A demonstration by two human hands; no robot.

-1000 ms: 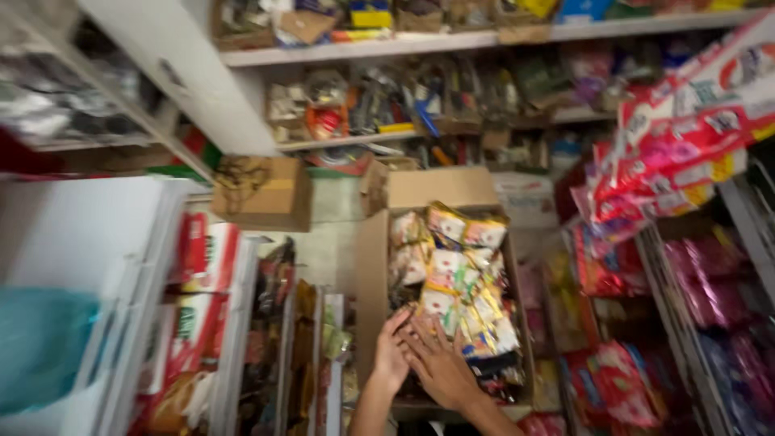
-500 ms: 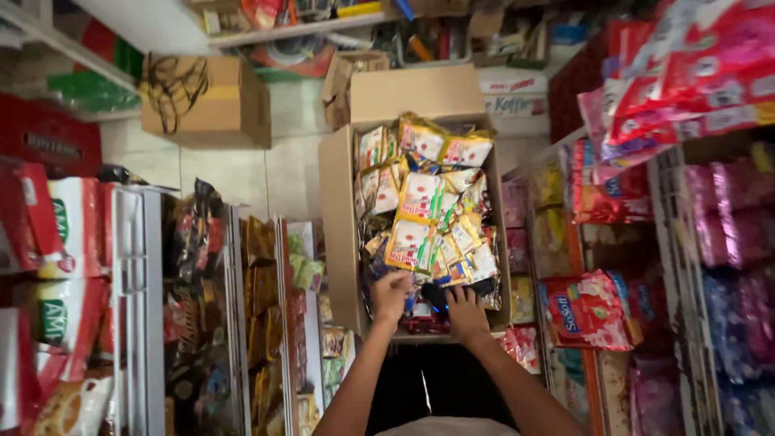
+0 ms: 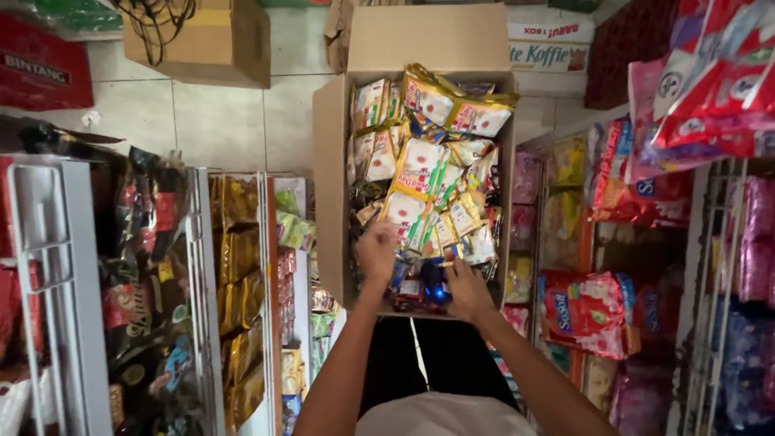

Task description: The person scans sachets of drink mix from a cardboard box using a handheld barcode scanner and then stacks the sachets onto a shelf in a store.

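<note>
While the open cardboard box sits crammed with yellow-and-white sachet strips, both hands are down at its near end, among the packets closest to the person. The left hand is curled with its fingers bent into the strips just beyond them, though motion blur leaves it unclear whether they pinch a packet or only press on it. The right hand lies at the box's near edge, its fingers bent over a small dark blue packet that sits directly under them, with a red packet just beside. Judging by the heaped contents, little has been taken out: the box looks nearly full, and most strips lie farther off, beyond both sets of fingertips. Wire racks of hanging snack packs stand to either side.
</note>
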